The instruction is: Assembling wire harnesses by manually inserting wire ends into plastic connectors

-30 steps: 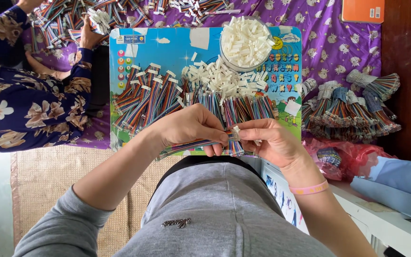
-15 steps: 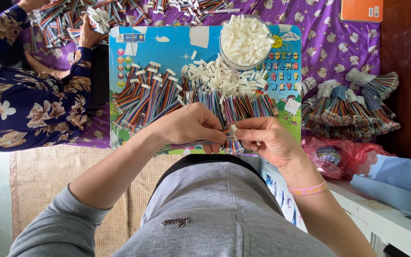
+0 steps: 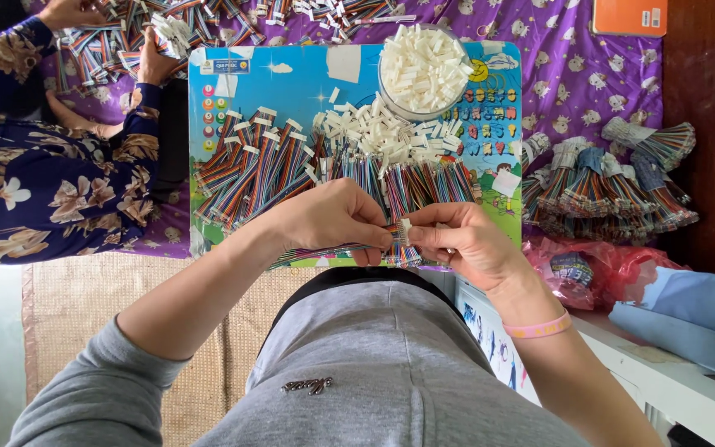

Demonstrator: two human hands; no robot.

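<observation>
The left hand [image 3: 333, 219] pinches a flat ribbon of coloured wires [image 3: 324, 251] near its end, and the right hand [image 3: 465, 244] pinches a small white connector [image 3: 405, 230] at that end; both hands are closed on these parts and meet at the centre of the view. To do this well, I think the wire ends must stay flat and in order, and the push must go straight into the connector. At 12 o'clock lies a colourful picture board [image 3: 291, 74] with a row of finished wire bundles [image 3: 291, 165], loose white connectors [image 3: 374, 132] and a round bowl [image 3: 424, 70] full of them. At 3 o'clock, tied bundles [image 3: 614, 182] rest on a purple cloth [image 3: 573, 66]. At 10 o'clock another person's sleeve [image 3: 35, 174] shows. A woven mat [image 3: 84, 290] covers the floor.
</observation>
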